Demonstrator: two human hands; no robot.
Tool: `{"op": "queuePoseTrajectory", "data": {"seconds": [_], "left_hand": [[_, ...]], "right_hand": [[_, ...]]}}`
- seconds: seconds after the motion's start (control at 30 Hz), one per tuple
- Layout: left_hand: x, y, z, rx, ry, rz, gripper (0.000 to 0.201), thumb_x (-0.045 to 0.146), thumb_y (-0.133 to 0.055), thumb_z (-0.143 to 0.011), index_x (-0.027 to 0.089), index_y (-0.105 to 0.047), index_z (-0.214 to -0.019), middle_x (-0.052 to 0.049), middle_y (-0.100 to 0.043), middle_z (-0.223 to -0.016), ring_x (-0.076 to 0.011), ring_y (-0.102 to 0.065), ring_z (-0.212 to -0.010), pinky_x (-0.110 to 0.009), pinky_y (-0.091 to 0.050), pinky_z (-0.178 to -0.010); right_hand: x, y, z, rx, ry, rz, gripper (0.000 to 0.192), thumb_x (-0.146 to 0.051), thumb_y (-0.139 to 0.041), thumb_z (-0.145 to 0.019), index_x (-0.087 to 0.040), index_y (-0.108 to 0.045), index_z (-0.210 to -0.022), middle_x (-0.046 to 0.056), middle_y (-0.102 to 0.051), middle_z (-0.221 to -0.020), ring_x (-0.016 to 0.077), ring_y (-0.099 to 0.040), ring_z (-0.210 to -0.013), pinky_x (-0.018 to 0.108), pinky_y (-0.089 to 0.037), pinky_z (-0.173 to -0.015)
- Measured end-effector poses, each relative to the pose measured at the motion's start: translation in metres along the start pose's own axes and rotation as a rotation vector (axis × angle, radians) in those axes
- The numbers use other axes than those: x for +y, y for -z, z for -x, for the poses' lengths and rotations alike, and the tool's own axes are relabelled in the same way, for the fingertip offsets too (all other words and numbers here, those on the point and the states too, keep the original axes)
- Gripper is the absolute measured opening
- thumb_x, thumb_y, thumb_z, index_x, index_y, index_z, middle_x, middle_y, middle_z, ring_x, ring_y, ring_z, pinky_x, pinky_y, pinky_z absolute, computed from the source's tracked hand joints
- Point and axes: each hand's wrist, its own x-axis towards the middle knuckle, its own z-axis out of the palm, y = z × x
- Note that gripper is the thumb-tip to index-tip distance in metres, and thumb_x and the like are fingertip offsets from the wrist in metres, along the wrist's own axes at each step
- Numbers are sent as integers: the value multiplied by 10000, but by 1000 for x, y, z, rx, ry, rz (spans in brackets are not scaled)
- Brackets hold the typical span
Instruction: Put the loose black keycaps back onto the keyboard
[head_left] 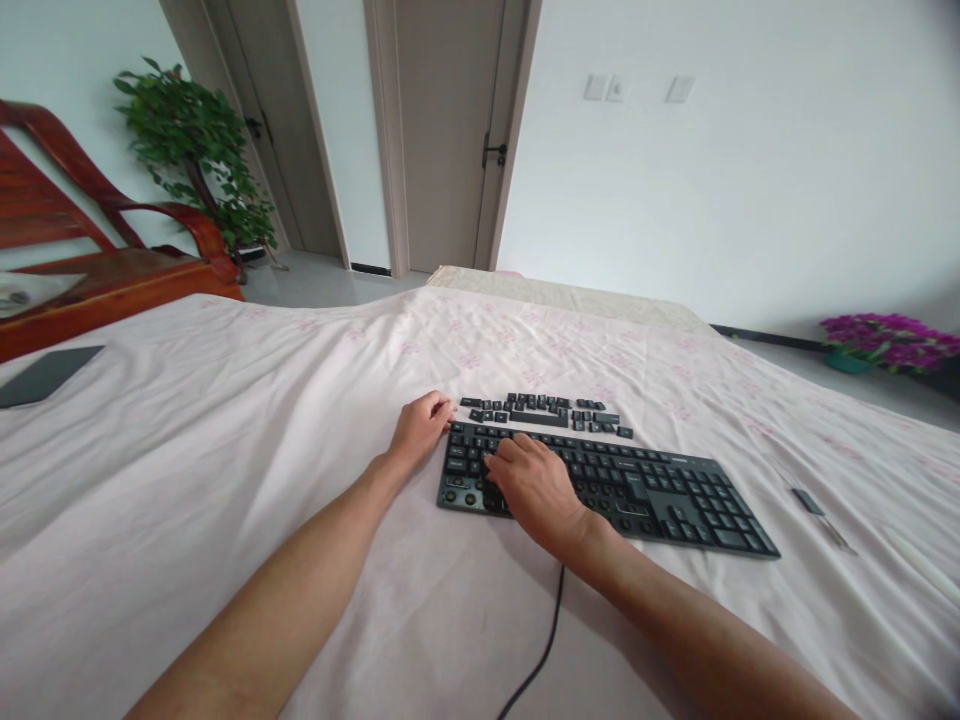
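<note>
Now my right hand lies flat over the left end of the black keyboard, fingers spread on the keys, clamped on nothing. My left hand curls loosely at the keyboard's upper left corner; whether that grip holds a key, I cannot tell. Just behind, loose keycaps sit in rows on the pink bedsheet. The cable trails toward me.

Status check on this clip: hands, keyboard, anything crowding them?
Left hand curled at keyboard's far left corner. Right hand flat on left keys, some sockets bare. Loose keycaps rowed just behind; cable trails toward camera.
</note>
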Motion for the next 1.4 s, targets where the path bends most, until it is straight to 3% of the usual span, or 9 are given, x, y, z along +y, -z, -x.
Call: {"op": "queuePoseTrajectory", "data": {"seconds": [0.2, 0.6, 0.93, 1.17, 1.4], "left_hand": [[1, 0, 1, 6, 0, 1, 219, 407, -577, -814, 207, -656, -767, -14, -711, -742, -162, -646, -651, -248, -485, -637], [1, 0, 0, 12, -3, 1, 225, 399, -564, -818, 204, -674, -789, -14, -710, -739, -163, -644, -655, -251, -485, -651], [-2, 0, 0, 9, -21, -21, 227, 404, -564, -826, 208, -670, -784, -14, -708, -731, -166, -652, -659, -250, -487, -645], [-3, -1, 0, 17, -42, -62, 228, 405, -557, -836, 210, -655, -771, -15, -710, -730, -168, -657, -663, -254, -482, -655], [-5, -1, 0, 4, -67, -151, 280, 431, -511, -862, 204, -667, -811, -20, -727, -790, -170, -661, -714, -247, -466, -672]], "right_hand": [[-5, 3, -3, -59, 46, 51, 150, -104, -568, -897, -164, -703, -874, 100, -669, -911, 238, -557, -886, 344, -406, -720], [-3, 3, -2, -52, 102, 79, 151, -78, -569, -884, -170, -685, -852, 100, -660, -900, 233, -550, -875, 344, -406, -705], [-7, -7, 10, 11, 124, 141, 197, -62, -528, -895, -130, -666, -1019, 109, -628, -948, 243, -521, -870, 364, -427, -736], [-19, -6, 17, 33, 152, 264, 231, -33, -479, -883, -131, -680, -943, 134, -615, -964, 254, -487, -823, 380, -408, -662], [-23, -9, 17, -12, 168, 270, 165, -59, -549, -836, -130, -688, -890, 139, -598, -952, 260, -476, -834, 384, -417, -651]]}}
